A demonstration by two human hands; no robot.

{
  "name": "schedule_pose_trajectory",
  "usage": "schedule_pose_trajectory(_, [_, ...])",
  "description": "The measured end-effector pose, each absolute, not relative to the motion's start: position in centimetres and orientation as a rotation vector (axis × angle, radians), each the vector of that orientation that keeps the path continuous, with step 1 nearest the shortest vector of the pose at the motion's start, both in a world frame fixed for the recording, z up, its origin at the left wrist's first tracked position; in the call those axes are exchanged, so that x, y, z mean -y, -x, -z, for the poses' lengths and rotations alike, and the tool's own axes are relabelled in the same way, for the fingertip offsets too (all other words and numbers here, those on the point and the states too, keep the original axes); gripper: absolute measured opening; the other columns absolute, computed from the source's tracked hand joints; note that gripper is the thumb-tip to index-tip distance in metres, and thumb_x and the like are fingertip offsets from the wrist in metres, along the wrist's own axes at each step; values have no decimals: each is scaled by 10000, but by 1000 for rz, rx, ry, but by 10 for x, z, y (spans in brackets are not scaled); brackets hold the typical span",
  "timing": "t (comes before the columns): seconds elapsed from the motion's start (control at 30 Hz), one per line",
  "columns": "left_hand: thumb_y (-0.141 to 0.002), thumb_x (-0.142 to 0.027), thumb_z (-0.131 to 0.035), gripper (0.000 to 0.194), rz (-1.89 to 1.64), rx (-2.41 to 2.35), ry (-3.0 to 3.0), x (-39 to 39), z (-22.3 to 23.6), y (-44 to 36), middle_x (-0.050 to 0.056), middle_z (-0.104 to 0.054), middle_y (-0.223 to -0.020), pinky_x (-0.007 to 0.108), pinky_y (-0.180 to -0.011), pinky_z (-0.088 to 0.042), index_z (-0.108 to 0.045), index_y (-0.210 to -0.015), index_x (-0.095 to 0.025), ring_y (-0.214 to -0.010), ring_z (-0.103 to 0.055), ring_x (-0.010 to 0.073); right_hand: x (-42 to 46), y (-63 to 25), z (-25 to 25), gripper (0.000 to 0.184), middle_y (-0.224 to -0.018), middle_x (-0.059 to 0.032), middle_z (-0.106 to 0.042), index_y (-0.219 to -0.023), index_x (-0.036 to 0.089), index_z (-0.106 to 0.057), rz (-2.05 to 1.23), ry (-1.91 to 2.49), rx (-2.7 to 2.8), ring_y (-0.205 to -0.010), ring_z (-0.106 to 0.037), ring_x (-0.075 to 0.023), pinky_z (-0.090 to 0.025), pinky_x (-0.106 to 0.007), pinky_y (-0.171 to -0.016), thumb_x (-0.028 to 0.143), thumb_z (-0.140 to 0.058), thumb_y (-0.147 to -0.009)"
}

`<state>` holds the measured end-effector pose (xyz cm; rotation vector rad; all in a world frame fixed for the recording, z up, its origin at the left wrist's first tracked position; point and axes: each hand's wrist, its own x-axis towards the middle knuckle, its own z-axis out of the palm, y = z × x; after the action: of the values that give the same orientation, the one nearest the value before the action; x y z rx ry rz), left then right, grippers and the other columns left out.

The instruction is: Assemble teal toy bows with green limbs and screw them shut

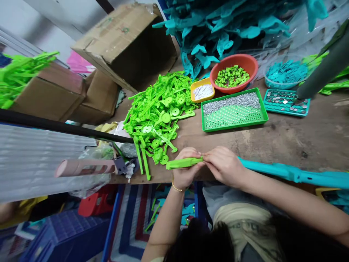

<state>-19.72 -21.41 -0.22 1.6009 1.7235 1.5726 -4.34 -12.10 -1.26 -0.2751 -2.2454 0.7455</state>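
My left hand (187,168) is closed around a bright green plastic part (181,163), whose long flat end sticks out to the left. At the part's right end my right hand (223,164) pinches with thumb and fingers; what lies between those fingertips is too small to make out. Both hands meet just above the table's front edge. Left of them lies a heap of green plastic parts (160,112), some with round discs. Beyond the hands stands a green tray (231,129) of small silver metal pieces. A long turquoise plastic piece (283,171) lies behind my right forearm.
An orange bowl (252,74) of small green pieces and a yellow dish (193,87) of white pieces stand behind. Right of them are a turquoise tray (287,111) with metal discs and a dark post (324,69). Turquoise parts (218,25) pile up behind; an open cardboard box (114,32) tilts at left.
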Motion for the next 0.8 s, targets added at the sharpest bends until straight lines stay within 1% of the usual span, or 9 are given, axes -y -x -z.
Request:
schedule_pose_trajectory(0.1, [-722,-279,-790,212,-1396,-1677,-1622,217,-6,208,39,-664,-833,379,-789,-533,-678,-886,-206,-844,-631,195,118,45,11,169,-902,-86,-739,-909,163,-651,-732,232,2275,-849,-663,-190,-510,-345,-785,193,-486,-923])
schedule_pose_trajectory(0.2, [-735,-318,-778,318,-1303,-1544,-1604,220,-21,223,74,-660,-935,398,-833,-524,-673,-1015,-211,-935,-623,222,115,44,7,150,-939,-77,-742,-958,157,-648,-767,253,2288,-871,-677,-194,-519,-341,-793,230,-524,-916])
schedule_pose_trajectory(0.27, [-747,-272,-764,310,-1326,-1517,-1608,222,-29,229,77,-650,-973,403,-848,-517,-673,-1039,-219,-952,-621,225,115,45,5,184,-1028,-82,-733,-1034,156,-632,-833,252,2265,-937,-677,-202,-521,-345,-827,264,-559,-903])
schedule_pose_trajectory(0.33, [-748,-209,-755,249,-1319,-1566,-1642,222,-33,230,63,-650,-942,391,-840,-514,-689,-988,-220,-920,-624,212,116,48,4,175,-1051,-71,-731,-1035,171,-624,-900,245,2194,-954,-676,-191,-518,-335,-843,270,-562,-904])
schedule_pose_trajectory(0.43, [-740,-212,-762,212,-1336,-1685,-1664,222,-31,227,56,-660,-884,376,-813,-516,-696,-941,-208,-881,-623,207,119,59,6,95,-911,-49,-740,-910,186,-619,-934,265,2087,-853,-672,-173,-511,-313,-784,227,-534,-912])
schedule_pose_trajectory(0.53, [-734,-232,-767,205,-1379,-1746,-1650,220,-25,227,62,-674,-877,368,-805,-515,-706,-927,-197,-873,-624,207,117,68,6,109,-843,-61,-721,-855,172,-607,-893,274,2116,-808,-646,-182,-491,-318,-755,214,-522,-908])
schedule_pose_trajectory(0.67, [-699,-244,-798,205,-1468,-1700,-1513,213,-18,233,60,-692,-874,349,-814,-511,-730,-887,-200,-878,-631,204,110,51,-7,171,-902,-93,-713,-911,147,-620,-693,337,2432,-843,-644,-216,-467,-341,-759,267,-499,-929])
schedule_pose_trajectory(0.73, [-697,-261,-803,203,-1589,-1646,-1358,210,-15,236,45,-690,-871,341,-817,-509,-731,-880,-211,-857,-635,192,108,29,-15,219,-954,-126,-696,-974,126,-617,-471,469,2682,-883,-644,-267,-452,-373,-759,324,-572,-892])
schedule_pose_trajectory(0.8, [-694,-295,-806,212,-1687,-1609,-1218,208,-13,237,37,-682,-868,332,-815,-511,-725,-869,-206,-833,-638,181,106,3,-19,299,-916,-134,-678,-1022,111,-601,-231,656,2878,-832,-649,-296,-433,-380,-703,359,-624,-855])
